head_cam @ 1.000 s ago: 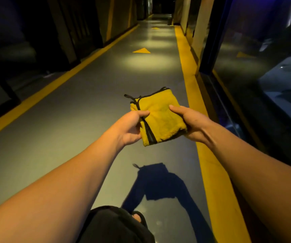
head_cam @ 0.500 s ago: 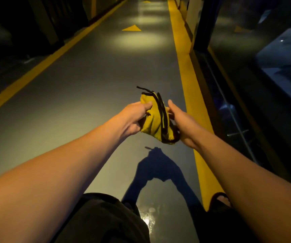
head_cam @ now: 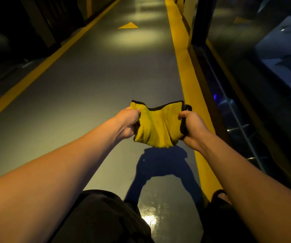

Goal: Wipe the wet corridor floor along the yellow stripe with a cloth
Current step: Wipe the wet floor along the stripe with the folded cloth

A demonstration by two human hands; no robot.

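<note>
A yellow cloth point(head_cam: 157, 127) with a black hem hangs stretched between both hands, in the air above the grey corridor floor point(head_cam: 92, 81). My left hand point(head_cam: 128, 122) grips its left edge with curled fingers. My right hand point(head_cam: 191, 126) grips the right edge, its fingers wrapped round the black hem. The yellow stripe point(head_cam: 190, 81) runs along the floor just right of the cloth and passes under my right forearm. A wet, shiny patch point(head_cam: 151, 217) glistens on the floor between my knees.
A second yellow stripe point(head_cam: 36, 74) borders the corridor's left side by dark walls. A yellow triangle marking point(head_cam: 128, 25) lies further ahead. A glass barrier point(head_cam: 243, 102) with a dark frame lines the right side. My knees and a sandalled foot point(head_cam: 220, 196) sit at the bottom.
The cloth was folded flat, then bunched between the hands; now both hands have pulled apart and spread it wide. The view has tilted further down towards the floor.
</note>
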